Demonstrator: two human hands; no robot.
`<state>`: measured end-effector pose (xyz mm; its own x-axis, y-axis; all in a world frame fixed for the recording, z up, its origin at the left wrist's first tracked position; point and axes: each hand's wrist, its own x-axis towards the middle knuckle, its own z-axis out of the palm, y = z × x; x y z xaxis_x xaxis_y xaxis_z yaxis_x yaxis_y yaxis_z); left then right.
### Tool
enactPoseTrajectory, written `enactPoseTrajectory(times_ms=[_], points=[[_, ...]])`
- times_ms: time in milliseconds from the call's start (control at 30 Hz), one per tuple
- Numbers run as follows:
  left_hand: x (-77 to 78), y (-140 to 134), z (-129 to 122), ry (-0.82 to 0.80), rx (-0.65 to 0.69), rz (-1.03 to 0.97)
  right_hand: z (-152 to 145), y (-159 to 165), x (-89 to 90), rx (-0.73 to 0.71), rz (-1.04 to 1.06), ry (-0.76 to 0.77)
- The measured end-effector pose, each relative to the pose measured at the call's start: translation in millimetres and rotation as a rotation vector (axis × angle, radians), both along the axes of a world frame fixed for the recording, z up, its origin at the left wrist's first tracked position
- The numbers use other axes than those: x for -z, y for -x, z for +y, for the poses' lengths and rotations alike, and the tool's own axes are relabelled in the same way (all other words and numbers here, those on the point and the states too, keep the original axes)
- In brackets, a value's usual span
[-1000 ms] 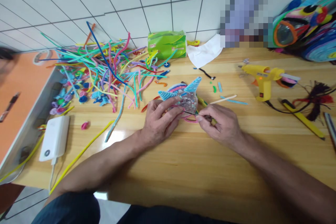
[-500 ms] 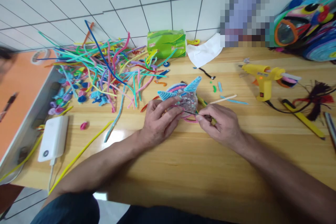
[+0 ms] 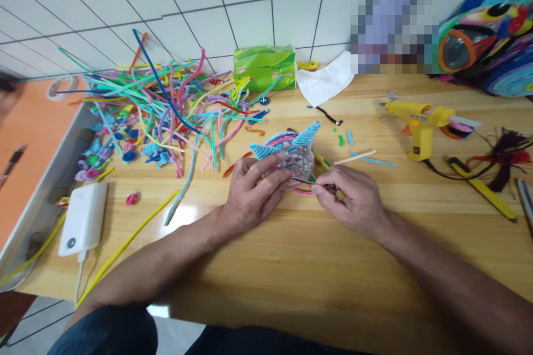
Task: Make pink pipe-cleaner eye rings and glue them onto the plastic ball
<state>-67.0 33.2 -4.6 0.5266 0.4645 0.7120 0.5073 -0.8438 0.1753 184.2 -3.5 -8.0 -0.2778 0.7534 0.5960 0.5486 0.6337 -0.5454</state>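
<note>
My left hand (image 3: 256, 188) is closed on a small pipe-cleaner craft piece (image 3: 300, 160). It has a clear, shiny plastic body, two pointed light-blue ears and pink and blue bands. My right hand (image 3: 353, 191) pinches a thin dark pointed tool (image 3: 306, 181), whose tip reaches the craft piece beside my left fingertips. The palm hides most of the tool's handle, so its exact kind does not show. Pink pipe-cleaner loops (image 3: 302, 190) show under the piece. Green and yellow strands (image 3: 321, 161) stick out behind it.
Loose pipe cleaners (image 3: 166, 105) heap at the back left, near a green packet (image 3: 264, 69). A yellow glue gun (image 3: 418, 125) and a yellow utility knife (image 3: 483, 188) lie right. A white power bank (image 3: 83, 219) stands left. Finished pipe-cleaner crafts (image 3: 495, 44) are at the far right.
Almost nothing differs. The tool's tip sits very slightly lower against the craft piece, and both hands keep their holds. The view has shifted a little.
</note>
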Motion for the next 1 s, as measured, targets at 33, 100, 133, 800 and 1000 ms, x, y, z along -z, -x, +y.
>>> enactPoseTrajectory(times_ms=[33,100,133,800,1000], points=[[-0.1,-0.2,-0.1,0.002,0.001,-0.001,0.1,-0.1,0.0,-0.002,-0.004,-0.004],[0.1,-0.3,-0.1,0.008,0.004,-0.003,0.3,0.0,0.3,0.003,-0.017,-0.006],[0.4,-0.3,-0.1,0.010,0.006,-0.003,0.4,0.1,0.6,0.010,-0.025,0.000],[4.1,0.6,-1.1,0.024,-0.003,-0.005,0.8,0.5,0.7,-0.005,-0.007,0.025],[5.6,2.1,-1.6,0.039,-0.007,-0.003,-1.6,-1.7,-2.7,0.048,0.090,0.106]])
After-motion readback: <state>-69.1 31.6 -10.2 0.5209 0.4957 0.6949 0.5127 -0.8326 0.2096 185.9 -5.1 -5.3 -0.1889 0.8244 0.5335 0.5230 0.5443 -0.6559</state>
